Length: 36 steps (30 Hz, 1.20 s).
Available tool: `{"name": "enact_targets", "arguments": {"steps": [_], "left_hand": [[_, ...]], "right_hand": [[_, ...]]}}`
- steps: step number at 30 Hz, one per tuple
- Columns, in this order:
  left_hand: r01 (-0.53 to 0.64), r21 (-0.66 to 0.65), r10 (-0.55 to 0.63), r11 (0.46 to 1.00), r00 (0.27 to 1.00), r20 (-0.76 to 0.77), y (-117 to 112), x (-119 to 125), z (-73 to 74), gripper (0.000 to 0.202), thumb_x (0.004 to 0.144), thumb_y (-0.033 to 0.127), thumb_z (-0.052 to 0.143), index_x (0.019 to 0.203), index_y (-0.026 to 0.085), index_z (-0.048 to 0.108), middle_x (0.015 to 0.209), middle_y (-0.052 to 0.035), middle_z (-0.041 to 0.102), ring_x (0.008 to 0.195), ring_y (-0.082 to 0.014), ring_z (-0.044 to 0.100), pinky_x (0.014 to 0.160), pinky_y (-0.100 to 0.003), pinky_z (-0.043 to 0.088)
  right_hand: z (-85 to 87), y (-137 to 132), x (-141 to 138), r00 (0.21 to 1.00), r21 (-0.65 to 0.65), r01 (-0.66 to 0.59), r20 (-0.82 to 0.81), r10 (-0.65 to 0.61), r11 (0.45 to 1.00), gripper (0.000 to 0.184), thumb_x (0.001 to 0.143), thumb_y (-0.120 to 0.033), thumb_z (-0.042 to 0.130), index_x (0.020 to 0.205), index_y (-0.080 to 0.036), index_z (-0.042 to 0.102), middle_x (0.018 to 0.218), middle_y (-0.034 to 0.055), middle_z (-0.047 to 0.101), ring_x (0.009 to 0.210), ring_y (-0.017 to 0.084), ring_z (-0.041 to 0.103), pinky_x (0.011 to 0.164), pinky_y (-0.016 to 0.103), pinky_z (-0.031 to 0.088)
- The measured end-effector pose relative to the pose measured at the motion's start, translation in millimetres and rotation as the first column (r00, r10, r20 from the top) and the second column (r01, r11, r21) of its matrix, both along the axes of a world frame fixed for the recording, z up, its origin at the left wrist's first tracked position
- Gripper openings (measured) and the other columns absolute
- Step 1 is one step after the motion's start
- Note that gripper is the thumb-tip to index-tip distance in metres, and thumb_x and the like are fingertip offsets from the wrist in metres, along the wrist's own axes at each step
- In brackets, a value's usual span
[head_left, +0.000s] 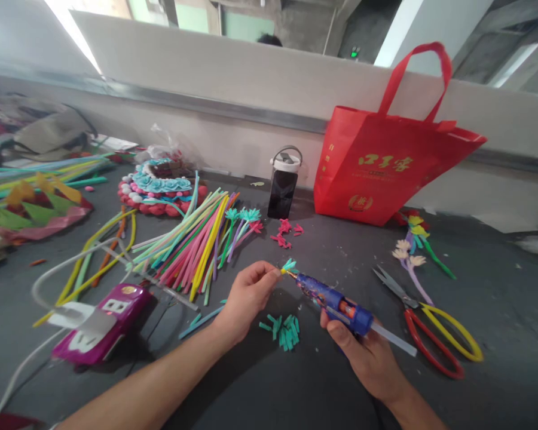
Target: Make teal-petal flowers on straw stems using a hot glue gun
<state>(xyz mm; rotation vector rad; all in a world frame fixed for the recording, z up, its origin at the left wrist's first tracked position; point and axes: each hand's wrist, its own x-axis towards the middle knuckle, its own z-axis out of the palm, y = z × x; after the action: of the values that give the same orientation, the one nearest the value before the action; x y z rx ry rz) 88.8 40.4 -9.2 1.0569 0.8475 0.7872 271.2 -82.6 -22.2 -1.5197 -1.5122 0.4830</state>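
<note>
My right hand is wrapped round a blue hot glue gun, with a clear glue stick sticking out of its back end. Between the thumb and fingertips of my left hand is a small flower with a yellow centre and teal petals. The glue gun's nozzle meets the flower or lies right beside it; I cannot tell if they touch. Below, on the dark table, lies a small heap of cut teal strips. Pink petal pieces lie beyond my hands.
Scissors lie open at the right, near finished flowers. A red bag and a dark bottle stand at the back. Coloured pipe cleaners spread left of centre. A purple power strip with a white cable is at the left.
</note>
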Motion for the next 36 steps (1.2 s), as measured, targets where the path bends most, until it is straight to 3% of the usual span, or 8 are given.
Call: {"name": "enact_targets", "arguments": {"steps": [6, 12, 23, 36], "left_hand": [[0.015, -0.005, -0.015, 1.000, 1.000, 0.010, 0.1, -1.0, 0.4, 0.026, 0.080, 0.040, 0.064, 0.074, 0.017, 0.054, 0.052, 0.0104, 0.031, 0.043, -0.0042, 0.020, 0.039, -0.019, 0.014], [0.023, -0.003, -0.023, 1.000, 1.000, 0.013, 0.6, -0.6, -0.9, 0.025, 0.081, 0.039, 0.063, 0.075, 0.017, 0.054, 0.052, 0.0103, 0.031, 0.043, -0.0040, 0.020, 0.039, -0.019, 0.014], [0.024, -0.015, -0.024, 1.000, 0.999, 0.023, 1.2, -1.2, -2.2, 0.026, 0.081, 0.039, 0.064, 0.073, 0.017, 0.053, 0.052, 0.0101, 0.030, 0.043, -0.0036, 0.020, 0.040, -0.020, 0.013], [0.022, -0.027, -0.021, 0.999, 0.999, 0.032, 1.5, -1.3, -1.4, 0.025, 0.081, 0.039, 0.063, 0.074, 0.016, 0.054, 0.052, 0.0107, 0.028, 0.043, -0.0034, 0.018, 0.040, -0.019, 0.013]], "right_hand": [[-1.2, -0.2, -0.1, 0.999, -0.004, 0.010, 0.046, -0.009, 1.000, 0.028, 0.091, -0.047, 0.056, 0.088, -0.023, 0.069, 0.081, 0.0021, 0.074, 0.075, 0.019, 0.071, 0.069, 0.024, 0.058], [-5.2, -2.1, 0.1, 0.987, -0.001, 0.121, 0.103, -0.120, 0.993, 0.039, 0.088, -0.057, 0.056, 0.087, -0.021, 0.072, 0.082, 0.0056, 0.074, 0.077, 0.024, 0.070, 0.072, 0.032, 0.058], [-9.8, -2.1, 0.0, 0.970, 0.016, 0.186, 0.155, -0.186, 0.982, 0.047, 0.087, -0.063, 0.052, 0.085, -0.021, 0.072, 0.086, 0.0080, 0.075, 0.078, 0.026, 0.072, 0.071, 0.035, 0.059], [0.1, -0.9, -2.1, 0.980, 0.061, 0.136, 0.140, -0.143, 0.989, 0.041, 0.089, -0.057, 0.053, 0.083, -0.021, 0.072, 0.076, 0.0046, 0.076, 0.070, 0.022, 0.073, 0.069, 0.030, 0.060]]}}
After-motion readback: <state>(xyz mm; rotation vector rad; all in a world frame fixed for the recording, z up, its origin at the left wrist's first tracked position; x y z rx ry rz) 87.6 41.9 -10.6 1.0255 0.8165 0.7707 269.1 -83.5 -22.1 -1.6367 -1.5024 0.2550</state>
